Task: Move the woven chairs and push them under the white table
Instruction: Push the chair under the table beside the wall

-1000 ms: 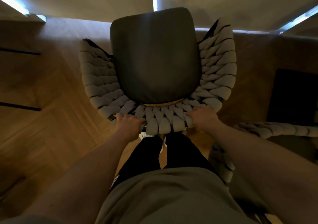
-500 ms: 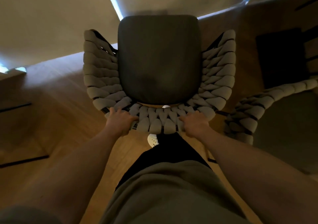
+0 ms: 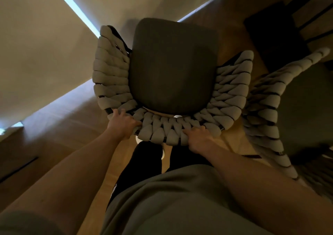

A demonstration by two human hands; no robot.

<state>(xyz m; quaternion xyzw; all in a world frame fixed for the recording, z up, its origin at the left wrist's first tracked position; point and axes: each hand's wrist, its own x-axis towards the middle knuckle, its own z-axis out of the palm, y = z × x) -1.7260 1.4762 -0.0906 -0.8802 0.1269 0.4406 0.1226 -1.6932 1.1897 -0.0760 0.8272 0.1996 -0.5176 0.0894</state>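
A woven chair point(image 3: 232, 90) with a grey braided back and a dark seat cushion fills the middle of the head view, seen from above. My left hand point(image 3: 122, 124) grips the top of its backrest at the left. My right hand point(image 3: 198, 139) grips the same rim at the right. A second woven chair point(image 3: 266, 108) stands just to the right, its braided back close to the first. The pale surface at the upper left looks like the white table point(image 3: 41, 45); the front of the first chair's seat reaches its edge.
The floor point(image 3: 68, 126) is wooden parquet. A dark rug or mat point(image 3: 273, 34) lies at the upper right. My legs and shoes are directly behind the chair. A dark line runs across the floor at the lower left.
The chair and my view have swung clockwise towards the pale surface, which now fills the upper left. The second chair has come closer on the right. Both hands keep their grip.
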